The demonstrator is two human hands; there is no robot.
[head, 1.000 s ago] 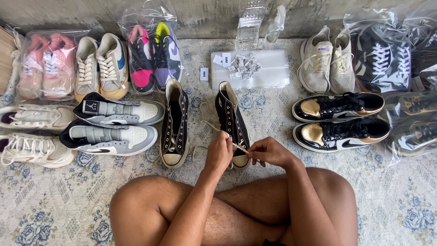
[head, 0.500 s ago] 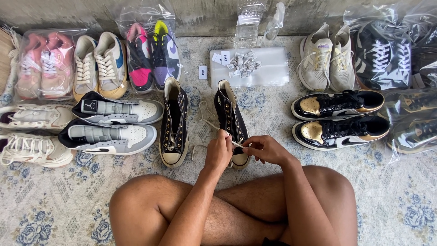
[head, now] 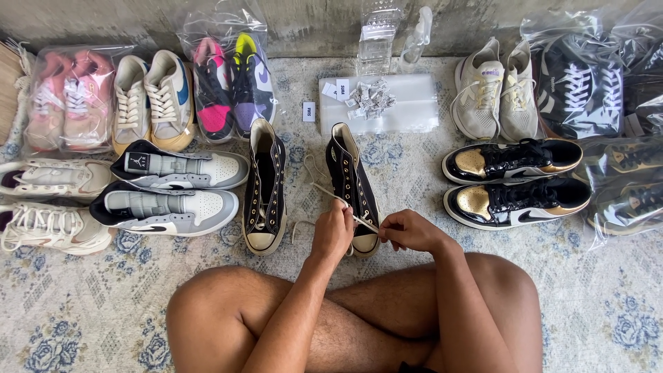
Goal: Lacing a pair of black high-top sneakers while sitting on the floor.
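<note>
A black high-top canvas sneaker [head: 353, 185] stands on the patterned rug [head: 83, 311], near its middle and just in front of the person's crossed legs, toe toward the person. It has a pale rubber toe cap, a light lining and rows of metal eyelets up its open throat. A flat cream shoelace [head: 330, 193] runs from its lower eyelets out to the left, loose on the rug, and back between the hands.

The left hand [head: 333, 232] sits over the toe of the shoe, its grip clenched on the lace. The right hand [head: 409, 230], just beside the toe, pinches the lace's stiff end between thumb and fingertips, so that a short taut stretch spans the two hands.

The matching sneaker [head: 265, 186] stands just to the left, parallel, unlaced, with the same cream sole. Further left lie two grey and white leather high-tops [head: 173, 190] on their sides. To the right, a glossy black and gold pair [head: 514, 183] shines like patent leather.

Along the far edge of the rug, by the concrete wall, are a pink pair in a clear plastic bag [head: 68, 97], a beige pair with blue trim [head: 153, 97], a bagged pink and purple pair [head: 231, 79], a flat stack of clear bags [head: 407, 107] bearing a heap of small paper tags [head: 369, 100], and a cream mesh pair [head: 496, 90].
</note>
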